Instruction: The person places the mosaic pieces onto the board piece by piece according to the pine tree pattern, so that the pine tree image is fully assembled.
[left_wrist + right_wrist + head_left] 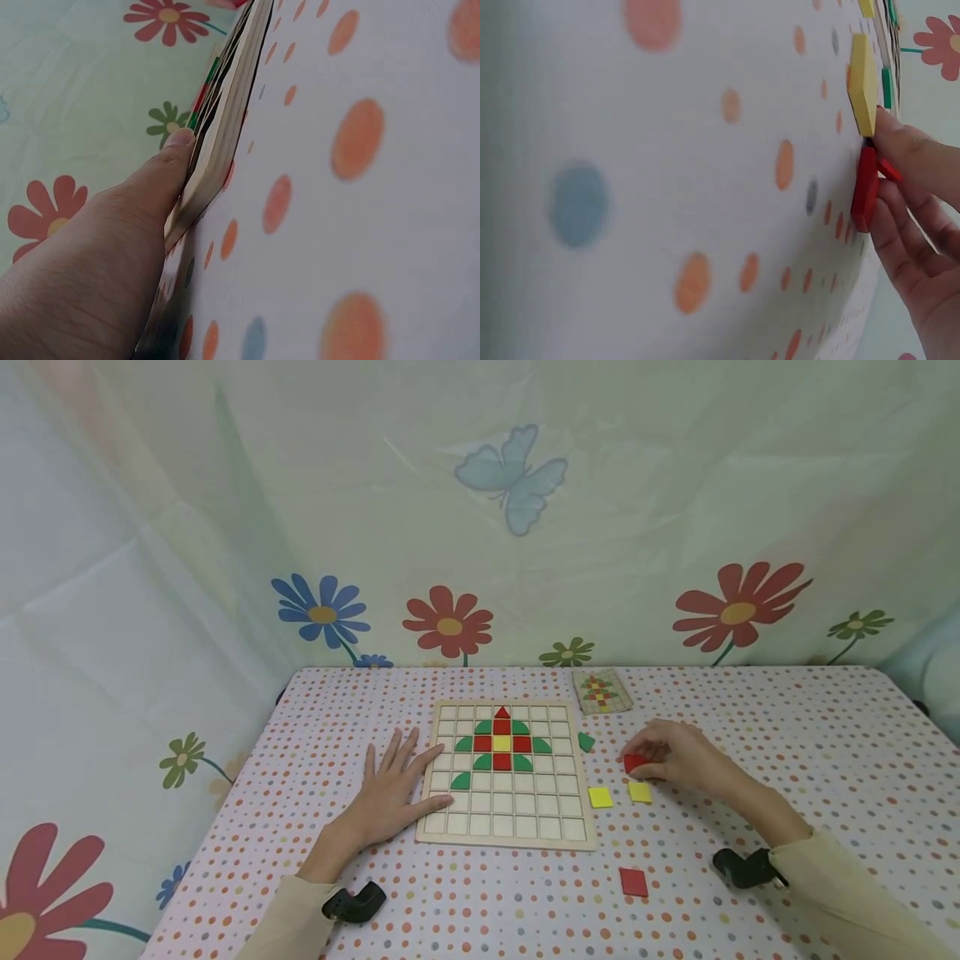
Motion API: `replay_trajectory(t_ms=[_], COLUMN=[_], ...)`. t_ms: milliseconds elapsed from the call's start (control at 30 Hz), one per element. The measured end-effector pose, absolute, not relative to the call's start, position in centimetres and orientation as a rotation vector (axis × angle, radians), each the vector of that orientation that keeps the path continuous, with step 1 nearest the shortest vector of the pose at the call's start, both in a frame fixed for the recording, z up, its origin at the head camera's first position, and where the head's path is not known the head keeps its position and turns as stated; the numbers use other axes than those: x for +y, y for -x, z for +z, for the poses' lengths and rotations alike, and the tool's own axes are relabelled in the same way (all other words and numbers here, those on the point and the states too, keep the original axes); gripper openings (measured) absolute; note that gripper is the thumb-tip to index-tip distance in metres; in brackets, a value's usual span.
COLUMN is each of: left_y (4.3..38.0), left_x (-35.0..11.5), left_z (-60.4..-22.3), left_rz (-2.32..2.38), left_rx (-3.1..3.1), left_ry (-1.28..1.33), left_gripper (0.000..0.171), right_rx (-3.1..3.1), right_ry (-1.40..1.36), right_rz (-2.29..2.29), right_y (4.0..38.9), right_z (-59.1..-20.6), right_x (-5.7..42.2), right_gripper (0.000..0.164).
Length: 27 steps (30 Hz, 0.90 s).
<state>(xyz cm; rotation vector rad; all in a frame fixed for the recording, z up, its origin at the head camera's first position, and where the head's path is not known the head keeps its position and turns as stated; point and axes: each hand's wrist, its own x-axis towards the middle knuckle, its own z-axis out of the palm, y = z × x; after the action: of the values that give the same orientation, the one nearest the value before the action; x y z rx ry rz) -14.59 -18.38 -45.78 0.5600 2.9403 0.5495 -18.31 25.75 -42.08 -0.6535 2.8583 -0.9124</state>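
A square wooden grid board [491, 825] lies on the table, with red, green and yellow tiles set in its upper and middle cells. My left hand [390, 789] is spread flat at the board's left side. Its thumb [154, 176] rests on the board's edge in the left wrist view. Right of the board, my right hand [686, 758] pinches a red tile [636, 762] between thumb and fingers. Red shows in two places at those fingertips in the right wrist view, one a thick red tile [865, 189]. Beside it is a yellow tile [862, 86].
Two yellow tiles, one left [600, 797] and one right [640, 792], lie right of the board. A green piece [586, 742] is by its edge, and a red tile [633, 882] lies nearer me. Behind stands a pattern card [618, 697] lying flat on the dotted tablecloth [825, 735].
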Motion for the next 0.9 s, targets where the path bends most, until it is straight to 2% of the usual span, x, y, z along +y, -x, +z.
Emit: replay_trajectory(t_ms=[500,900], left_y=[14.4,14.6], left_x=[-18.6,-18.3], left_z=[-46.0,-46.0], left_rz=[0.546,0.536], left_rx=[2.955,2.956], left_ry=[-0.554,-0.569], left_gripper=[0.086,0.086], right_rx=[2.966,2.807], right_ry=[0.690,0.871], right_rz=[-1.087,-1.283], right_y=[17.1,16.8], right_z=[-42.0,-40.3], right_x=[23.5,15.6], right_gripper=[0.027,0.019])
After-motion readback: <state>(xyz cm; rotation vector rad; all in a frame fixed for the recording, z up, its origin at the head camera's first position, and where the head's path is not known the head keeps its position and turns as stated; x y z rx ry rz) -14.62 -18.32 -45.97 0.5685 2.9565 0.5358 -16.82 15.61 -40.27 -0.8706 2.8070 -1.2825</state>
